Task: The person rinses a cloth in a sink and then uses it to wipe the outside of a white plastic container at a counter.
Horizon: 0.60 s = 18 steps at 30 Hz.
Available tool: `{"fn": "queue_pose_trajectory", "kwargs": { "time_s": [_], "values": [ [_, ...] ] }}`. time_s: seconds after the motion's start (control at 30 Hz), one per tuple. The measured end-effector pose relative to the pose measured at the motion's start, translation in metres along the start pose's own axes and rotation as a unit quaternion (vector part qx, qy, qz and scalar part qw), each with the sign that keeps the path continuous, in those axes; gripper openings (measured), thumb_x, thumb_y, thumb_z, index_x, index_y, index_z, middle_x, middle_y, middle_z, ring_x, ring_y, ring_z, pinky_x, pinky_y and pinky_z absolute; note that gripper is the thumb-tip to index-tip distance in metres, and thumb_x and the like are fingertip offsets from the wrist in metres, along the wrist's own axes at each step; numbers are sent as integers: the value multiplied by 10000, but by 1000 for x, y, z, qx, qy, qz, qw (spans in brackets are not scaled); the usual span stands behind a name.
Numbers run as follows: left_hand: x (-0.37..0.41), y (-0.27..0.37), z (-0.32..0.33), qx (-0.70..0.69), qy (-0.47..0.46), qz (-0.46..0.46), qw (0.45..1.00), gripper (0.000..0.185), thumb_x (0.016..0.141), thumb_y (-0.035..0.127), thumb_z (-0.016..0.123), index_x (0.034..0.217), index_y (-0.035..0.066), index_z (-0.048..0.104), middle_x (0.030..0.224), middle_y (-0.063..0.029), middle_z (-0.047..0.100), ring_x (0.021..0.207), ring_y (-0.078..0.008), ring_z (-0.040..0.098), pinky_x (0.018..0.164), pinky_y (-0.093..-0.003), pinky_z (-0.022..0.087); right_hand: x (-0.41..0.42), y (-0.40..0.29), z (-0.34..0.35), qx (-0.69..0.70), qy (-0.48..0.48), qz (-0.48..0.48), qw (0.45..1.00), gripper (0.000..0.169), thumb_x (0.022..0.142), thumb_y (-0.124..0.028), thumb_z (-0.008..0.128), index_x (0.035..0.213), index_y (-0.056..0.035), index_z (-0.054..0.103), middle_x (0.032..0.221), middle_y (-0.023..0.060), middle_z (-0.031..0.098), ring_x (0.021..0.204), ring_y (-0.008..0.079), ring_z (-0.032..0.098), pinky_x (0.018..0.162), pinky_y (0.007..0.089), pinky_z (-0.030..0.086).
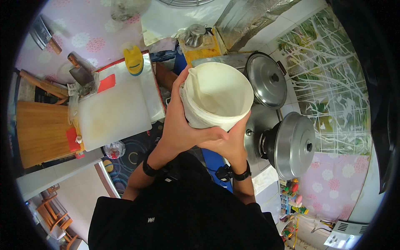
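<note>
A round white plastic tub (231, 84) is held up in front of me, its open top facing the camera. Inside, a pale spoon or scoop leans against the left wall, its handle reaching the rim. My left hand (184, 125) grips the tub's left side and my right hand (229, 140) its lower right side. The thumbs meet below the near rim. A whitish cloth or wrap seems to lie around the tub's lower left side. Both wrists wear black bands.
At left, a white cutting board (115, 112) lies near a cleaver (79, 72) and a yellow holder (133, 61). To the right stand a lidded pan (266, 80) and a large lidded pot (295, 146) on a stove. A glass cruet (195, 36) stands beyond the tub.
</note>
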State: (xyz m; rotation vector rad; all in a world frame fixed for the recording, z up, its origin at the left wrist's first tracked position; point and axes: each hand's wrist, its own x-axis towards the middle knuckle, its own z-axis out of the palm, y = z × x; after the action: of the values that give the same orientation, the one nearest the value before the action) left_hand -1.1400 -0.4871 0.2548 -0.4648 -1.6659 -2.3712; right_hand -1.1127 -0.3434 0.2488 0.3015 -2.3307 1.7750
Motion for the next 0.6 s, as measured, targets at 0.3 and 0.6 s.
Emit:
{"fn": "queue_pose_trajectory", "kwargs": {
  "time_s": [0.3,0.6],
  "values": [
    [-6,13,1,-102,88,-157,978,1115,592,403,895,1401,-68,288,1255,-164,557,1156,-232,548,1000,-357,412,3,-5,0,48,-15,-10,999,1180,483,-220,902,1379,-9,163,1309,174,414,1208,263,464,1001,392,388],
    [-3,-2,-5,16,7,-44,999,953,693,381,838,1380,-73,358,1258,-130,560,1159,-183,528,1001,-328,402,4,-7,5,4,0,-20,1000,1173,492,-193,912,1370,-4,158,1318,175,407,1209,251,461,1002,394,391]
  ]
}}
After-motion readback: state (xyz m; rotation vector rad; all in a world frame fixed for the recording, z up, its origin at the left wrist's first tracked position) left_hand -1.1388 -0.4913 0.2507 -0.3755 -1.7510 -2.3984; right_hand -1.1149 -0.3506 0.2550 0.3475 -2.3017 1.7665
